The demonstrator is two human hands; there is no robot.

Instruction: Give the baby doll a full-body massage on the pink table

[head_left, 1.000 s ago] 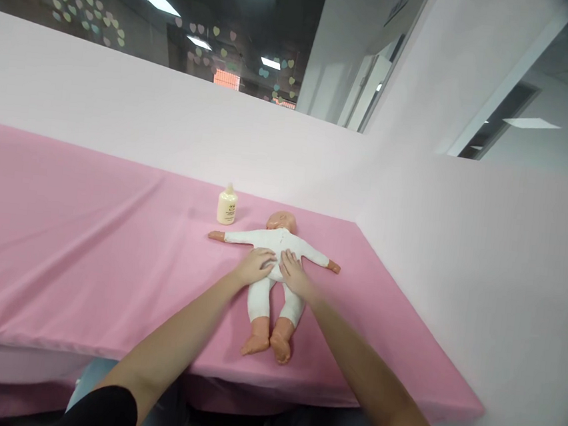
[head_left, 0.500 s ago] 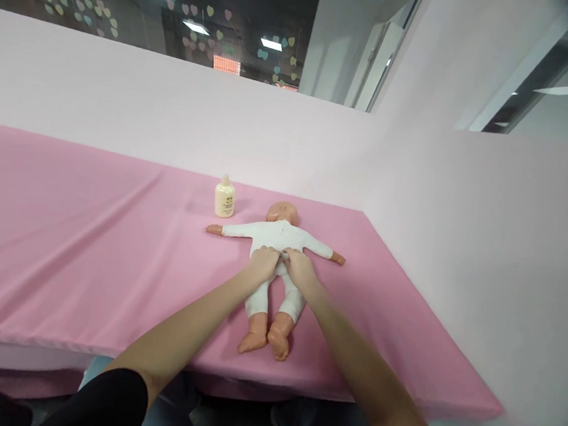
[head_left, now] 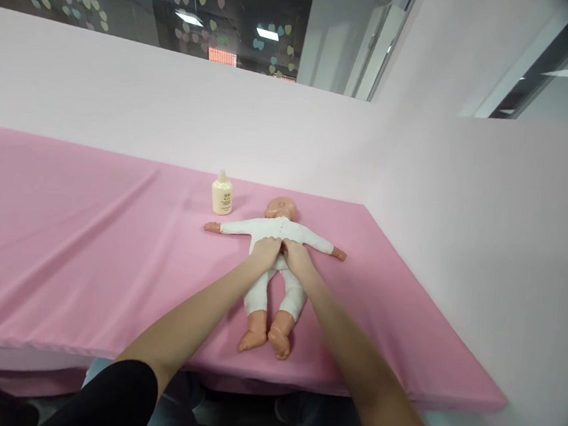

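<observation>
A: What am I seeing, left to right?

B: From my remote seat: a small cream plastic bottle (head_left: 222,194) stands upright on the pink cloth-covered worktop (head_left: 60,245), near the outstretched arm of the plastic baby doll in a white romper (head_left: 282,229). The doll lies on its back, head toward the pale pink wall (head_left: 124,104), feet near the front edge. My left hand (head_left: 265,251) and right hand (head_left: 296,254) lie side by side on its belly, thumbs touching.

A: And the grip?

B: Both hands lie flat, fingers pressing the romper; neither closes around anything.

A: What could go wrong?

B: I judge that a hard push could slide the light doll on the smooth cloth or ruck the cloth up. A sweep toward the left arm could tip the bottle, since it stands close.

A: Any writing?

B: The bottle carries 1 dark mark with lines of print below, too small to read.
</observation>
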